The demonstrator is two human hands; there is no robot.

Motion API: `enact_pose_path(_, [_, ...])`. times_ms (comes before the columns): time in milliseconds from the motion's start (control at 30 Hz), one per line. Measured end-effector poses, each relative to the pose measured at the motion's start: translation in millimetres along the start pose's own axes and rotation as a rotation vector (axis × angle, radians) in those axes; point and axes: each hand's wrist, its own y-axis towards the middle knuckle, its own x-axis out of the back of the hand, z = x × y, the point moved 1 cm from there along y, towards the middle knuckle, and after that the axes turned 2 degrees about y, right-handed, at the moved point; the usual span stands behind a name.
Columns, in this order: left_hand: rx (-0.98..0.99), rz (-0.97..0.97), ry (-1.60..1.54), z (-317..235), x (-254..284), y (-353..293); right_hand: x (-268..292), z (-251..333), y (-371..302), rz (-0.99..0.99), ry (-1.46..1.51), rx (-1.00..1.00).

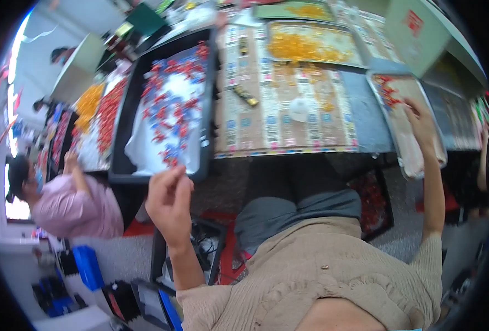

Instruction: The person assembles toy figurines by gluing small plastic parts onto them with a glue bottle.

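Observation:
My left hand (170, 201) is at the front edge of a deep black tray (205, 138), its fingers curled together. What they hold, if anything, is too small to make out. Small red and blue pieces (170, 99) lie scattered over a white sheet (140, 151) inside that tray, a few of them just beyond my left fingertips. On the right, my right hand (421, 118) reaches over a shallow metal tray (442, 157). Its fingers are bent close together near a cluster of red-orange pieces (388, 91); anything between them is hidden.
Yellow pieces (305, 47) fill a metal tray at the back. A white round object (298, 109) and a small dark tube-like item (246, 95) lie on the printed table covering (250, 129). A person in pink (79, 201) works at the left. A carton (421, 27) stands back right.

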Motion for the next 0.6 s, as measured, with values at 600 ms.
enact_pose_path(600, [-0.016, 0.915, 0.815, 97, 45, 127, -30, 177, -105, 0.200, 0.280, 0.180])
